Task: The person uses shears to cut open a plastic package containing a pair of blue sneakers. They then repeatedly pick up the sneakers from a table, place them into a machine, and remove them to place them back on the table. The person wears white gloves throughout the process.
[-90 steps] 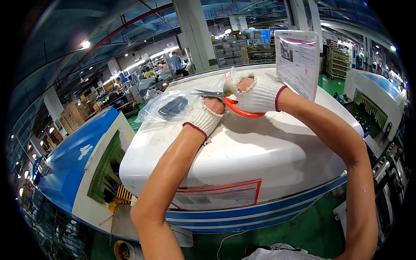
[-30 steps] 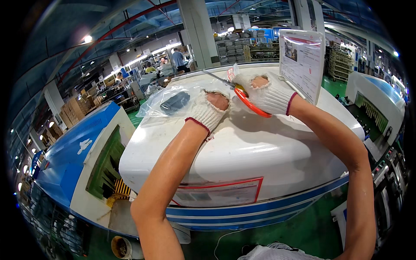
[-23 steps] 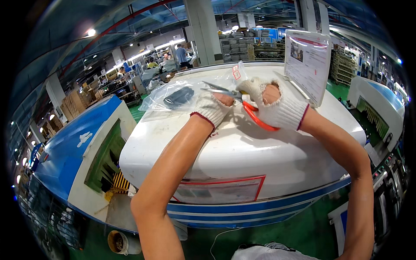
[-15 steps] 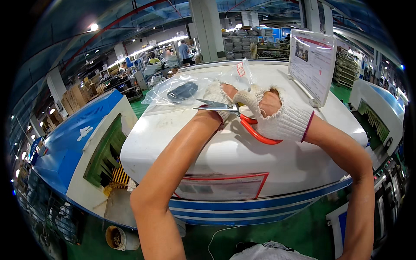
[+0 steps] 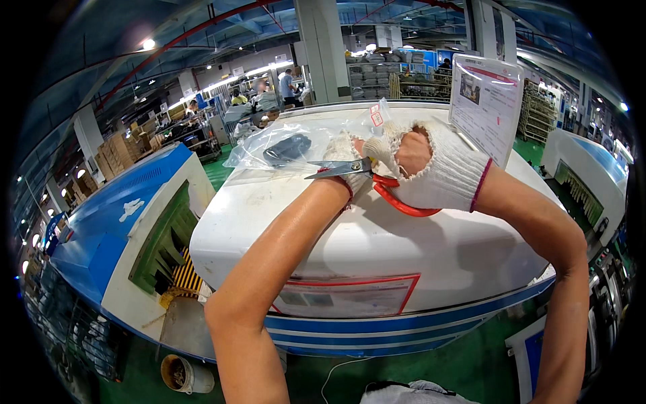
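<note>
My right hand (image 5: 420,158), in a worn white knit glove with holes, is closed on a pair of scissors (image 5: 390,192) with red handles. Their blades stand apart and point left, over my left wrist. My left hand (image 5: 346,149), also gloved, is held against the right one and partly hidden by it. It appears closed on a clear plastic bag (image 5: 250,151), though its fingertips are out of sight. A dark grey item (image 5: 288,147) lies inside the bag. A corner of the plastic with red print stands up behind both hands.
All this is over a white machine top (image 5: 269,219). A sheet in a clear stand (image 5: 486,101) rises at the back right. Blue and white machines (image 5: 128,209) flank it. A bucket (image 5: 185,374) sits on the green floor. People work far back.
Both hands have stayed together, and the scissors have shifted slightly, their blades a little wider apart. The view has tilted slightly, so the surroundings sit a little lower.
</note>
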`<action>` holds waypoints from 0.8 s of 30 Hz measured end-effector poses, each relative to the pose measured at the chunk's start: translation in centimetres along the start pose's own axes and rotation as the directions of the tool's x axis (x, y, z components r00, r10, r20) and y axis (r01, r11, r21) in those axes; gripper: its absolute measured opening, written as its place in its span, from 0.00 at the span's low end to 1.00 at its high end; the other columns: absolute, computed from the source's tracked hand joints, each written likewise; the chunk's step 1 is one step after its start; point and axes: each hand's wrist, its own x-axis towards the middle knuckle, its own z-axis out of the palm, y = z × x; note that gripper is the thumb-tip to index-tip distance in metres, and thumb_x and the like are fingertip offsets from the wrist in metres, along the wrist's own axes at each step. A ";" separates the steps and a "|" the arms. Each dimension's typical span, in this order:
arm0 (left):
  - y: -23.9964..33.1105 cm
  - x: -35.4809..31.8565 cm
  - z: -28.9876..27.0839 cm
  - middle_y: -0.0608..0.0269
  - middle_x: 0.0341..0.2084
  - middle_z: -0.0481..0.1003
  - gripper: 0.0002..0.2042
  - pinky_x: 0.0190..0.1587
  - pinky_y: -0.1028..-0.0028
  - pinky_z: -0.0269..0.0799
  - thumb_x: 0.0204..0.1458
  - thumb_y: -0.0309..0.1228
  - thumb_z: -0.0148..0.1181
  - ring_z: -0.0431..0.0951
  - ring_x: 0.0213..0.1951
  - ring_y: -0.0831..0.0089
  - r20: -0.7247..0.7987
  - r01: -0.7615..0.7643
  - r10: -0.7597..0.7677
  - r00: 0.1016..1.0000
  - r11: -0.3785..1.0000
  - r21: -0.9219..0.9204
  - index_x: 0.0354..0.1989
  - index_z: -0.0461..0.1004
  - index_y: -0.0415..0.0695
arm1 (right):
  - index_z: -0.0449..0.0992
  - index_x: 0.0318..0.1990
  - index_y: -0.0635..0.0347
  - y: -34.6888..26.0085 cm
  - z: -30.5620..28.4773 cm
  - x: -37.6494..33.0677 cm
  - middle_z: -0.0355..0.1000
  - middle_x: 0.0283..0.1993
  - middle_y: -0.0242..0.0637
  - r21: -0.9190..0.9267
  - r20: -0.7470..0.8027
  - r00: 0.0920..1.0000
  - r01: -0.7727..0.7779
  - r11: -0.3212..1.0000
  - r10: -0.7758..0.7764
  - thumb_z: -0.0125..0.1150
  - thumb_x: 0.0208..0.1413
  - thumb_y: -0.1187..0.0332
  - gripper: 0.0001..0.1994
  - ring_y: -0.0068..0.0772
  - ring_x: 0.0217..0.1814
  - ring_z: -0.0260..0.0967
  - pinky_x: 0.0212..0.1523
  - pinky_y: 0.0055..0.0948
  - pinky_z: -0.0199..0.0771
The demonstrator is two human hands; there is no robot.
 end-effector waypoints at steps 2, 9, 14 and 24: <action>0.0 0.2 0.1 0.49 0.40 0.83 0.14 0.51 0.58 0.76 0.60 0.39 0.53 0.82 0.45 0.50 -0.006 -0.004 0.004 1.000 1.000 0.011 0.40 0.83 0.44 | 0.79 0.46 0.65 0.1 -1.2 0.3 0.81 0.39 0.49 -0.024 0.096 0.995 0.031 0.999 -0.029 0.55 0.64 0.59 0.16 0.45 0.43 0.80 0.46 0.38 0.81; 0.2 0.9 0.8 0.49 0.39 0.82 0.15 0.51 0.57 0.76 0.61 0.40 0.52 0.82 0.44 0.50 -0.049 -0.025 0.027 0.998 0.999 0.022 0.40 0.83 0.44 | 0.83 0.38 0.63 1.1 -0.4 1.3 0.81 0.37 0.45 -0.133 -0.056 0.991 0.112 0.985 -0.120 0.56 0.64 0.59 0.16 0.40 0.40 0.81 0.43 0.37 0.81; -0.6 1.7 2.4 0.49 0.38 0.82 0.16 0.51 0.57 0.76 0.61 0.41 0.52 0.82 0.44 0.50 -0.132 -0.048 0.047 0.990 0.999 -0.005 0.40 0.83 0.44 | 0.83 0.37 0.63 0.6 -1.9 1.1 0.81 0.36 0.48 -0.071 0.008 0.994 0.108 0.992 -0.108 0.56 0.63 0.61 0.15 0.43 0.40 0.81 0.43 0.39 0.82; -1.7 2.7 4.6 0.48 0.38 0.82 0.18 0.50 0.57 0.76 0.62 0.43 0.50 0.82 0.42 0.50 -0.231 -0.100 0.094 0.968 0.995 -0.014 0.39 0.83 0.44 | 0.81 0.43 0.64 -0.1 -1.6 1.1 0.79 0.34 0.52 0.013 0.124 0.988 -0.088 0.996 0.086 0.59 0.62 0.61 0.15 0.48 0.37 0.80 0.41 0.41 0.82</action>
